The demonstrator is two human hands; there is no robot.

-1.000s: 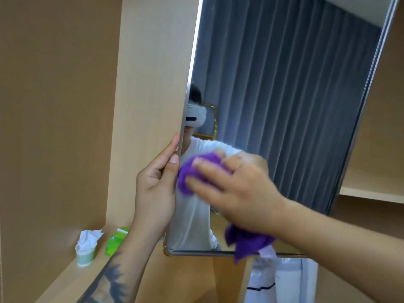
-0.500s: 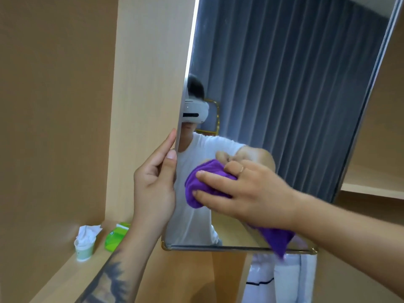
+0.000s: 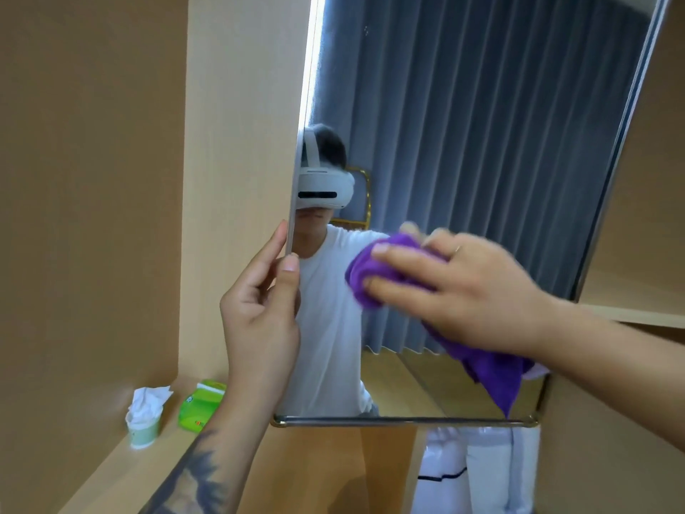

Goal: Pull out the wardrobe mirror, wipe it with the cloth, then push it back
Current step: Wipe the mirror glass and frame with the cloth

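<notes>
On the shelf point(image 3: 111, 473), a cup point(image 3: 142, 432) holds seemingly crumpled white tissue point(image 3: 148, 400)

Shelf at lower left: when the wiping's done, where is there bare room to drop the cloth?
The shelf is bare in front of the tissue cup and green wipes pack, toward the camera. It is crowded at the back corner, where both sit, and beside the mirror edge, where the left forearm crosses.
</notes>
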